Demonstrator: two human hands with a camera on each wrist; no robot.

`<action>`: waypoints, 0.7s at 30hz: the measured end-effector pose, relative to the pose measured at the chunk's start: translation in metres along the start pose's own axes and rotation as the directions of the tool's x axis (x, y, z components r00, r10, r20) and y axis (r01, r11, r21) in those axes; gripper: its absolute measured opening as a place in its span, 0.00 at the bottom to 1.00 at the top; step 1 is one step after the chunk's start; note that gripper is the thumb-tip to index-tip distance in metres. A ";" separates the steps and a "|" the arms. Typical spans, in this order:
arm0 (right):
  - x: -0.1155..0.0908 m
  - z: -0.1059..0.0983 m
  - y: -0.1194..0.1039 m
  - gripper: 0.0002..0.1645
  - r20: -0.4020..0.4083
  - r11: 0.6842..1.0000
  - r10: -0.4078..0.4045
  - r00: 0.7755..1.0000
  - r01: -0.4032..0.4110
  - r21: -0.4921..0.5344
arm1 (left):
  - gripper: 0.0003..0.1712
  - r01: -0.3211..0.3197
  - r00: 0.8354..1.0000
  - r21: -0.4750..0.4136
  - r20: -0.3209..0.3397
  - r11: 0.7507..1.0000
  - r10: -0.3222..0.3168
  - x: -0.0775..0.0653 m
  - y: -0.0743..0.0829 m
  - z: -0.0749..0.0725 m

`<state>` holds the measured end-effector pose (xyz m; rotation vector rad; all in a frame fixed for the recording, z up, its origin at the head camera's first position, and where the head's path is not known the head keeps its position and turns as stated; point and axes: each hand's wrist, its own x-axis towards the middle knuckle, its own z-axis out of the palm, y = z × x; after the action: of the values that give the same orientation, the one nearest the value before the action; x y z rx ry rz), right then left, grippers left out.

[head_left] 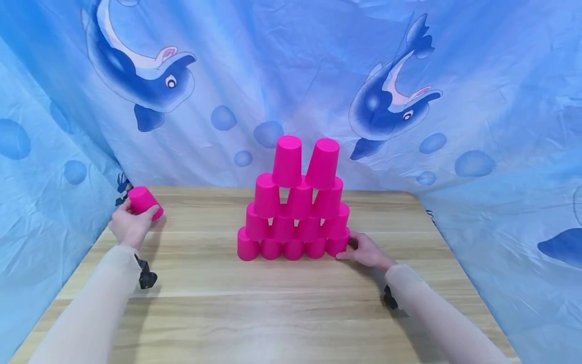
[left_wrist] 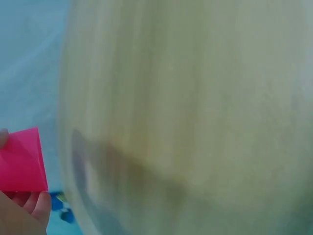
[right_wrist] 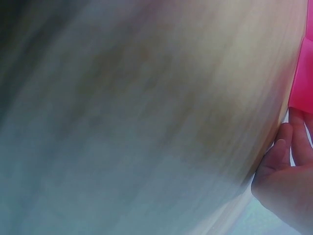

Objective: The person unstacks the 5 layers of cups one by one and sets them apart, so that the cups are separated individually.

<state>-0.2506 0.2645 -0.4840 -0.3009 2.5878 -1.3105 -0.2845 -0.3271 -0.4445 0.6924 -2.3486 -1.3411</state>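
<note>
Both hands reach onto the wood-grain tabletop, set far apart. At the far left, the left hand pinches a loose pink cup between thumb and fingers; the cup is tilted, its closed end up and its wider end slanting toward the right. On the other side, the right hand touches the bottom row's right-end cup, thumb along the near side and fingers against the right side; whether it grips the cup or only rests against it, I cannot tell.

That cup belongs to a pyramid of pink cups standing upside down on the far half of the tabletop, around the middle. Its rows run five, four, three and two from bottom to top, with a gap between the two top cups.

Pale sleeves cover the arms, and a black device sits at each wrist. Blue cloth printed with dolphins and bubbles hangs behind and along the left and right sides.
</note>
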 end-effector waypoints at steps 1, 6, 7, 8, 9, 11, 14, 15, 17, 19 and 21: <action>0.000 0.000 0.001 0.37 -0.003 1.000 0.002 1.000 -0.002 -0.002 | 0.41 0.004 1.000 0.020 0.000 1.000 -0.004 0.001 -0.005 0.000; 0.000 -0.001 0.002 0.36 -0.028 1.000 0.025 0.999 -0.025 -0.006 | 0.43 0.058 0.998 0.039 0.011 0.998 -0.059 0.006 -0.024 -0.002; 0.000 0.000 0.002 0.36 -0.032 1.000 0.029 0.999 -0.029 -0.009 | 0.43 0.063 0.998 0.043 0.005 0.997 -0.063 0.006 -0.026 -0.002; 0.001 0.000 0.002 0.36 -0.031 1.000 0.029 0.999 -0.030 -0.008 | 0.43 0.070 0.998 0.046 0.003 0.996 -0.070 0.007 -0.029 -0.002; 0.001 0.001 0.002 0.36 -0.028 1.000 0.029 0.999 -0.029 -0.008 | 0.43 0.076 0.997 0.054 0.003 0.996 -0.076 0.008 -0.032 -0.002; 0.001 0.002 0.001 0.37 -0.022 1.000 0.020 1.000 -0.020 -0.009 | 0.43 0.068 0.998 0.072 0.001 0.995 -0.069 0.010 -0.036 -0.002; 0.002 0.003 0.001 0.36 -0.016 1.000 0.008 1.000 -0.008 -0.002 | 0.43 0.048 0.999 0.094 0.010 0.994 -0.049 0.013 -0.041 -0.003; 0.002 0.003 0.001 0.36 -0.017 1.000 0.004 1.000 -0.004 -0.001 | 0.43 0.042 0.999 0.098 0.017 0.994 -0.044 0.014 -0.043 -0.003; 0.002 0.003 0.002 0.36 -0.021 1.000 0.002 1.000 -0.002 0.001 | 0.43 0.036 0.999 0.100 0.024 0.994 -0.039 0.015 -0.044 -0.003; 0.001 0.002 0.002 0.37 -0.019 1.000 -0.010 1.000 0.010 0.000 | 0.43 0.030 0.999 0.107 0.031 0.994 -0.033 0.017 -0.046 -0.003; 0.000 0.001 0.002 0.38 -0.018 1.000 -0.014 1.000 0.014 -0.001 | 0.42 0.011 1.000 0.120 0.024 0.993 -0.014 0.017 -0.046 -0.001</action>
<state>-0.2508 0.2648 -0.4868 -0.3091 2.6057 -1.3222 -0.2870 -0.3581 -0.4832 0.7304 -2.4645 -1.2289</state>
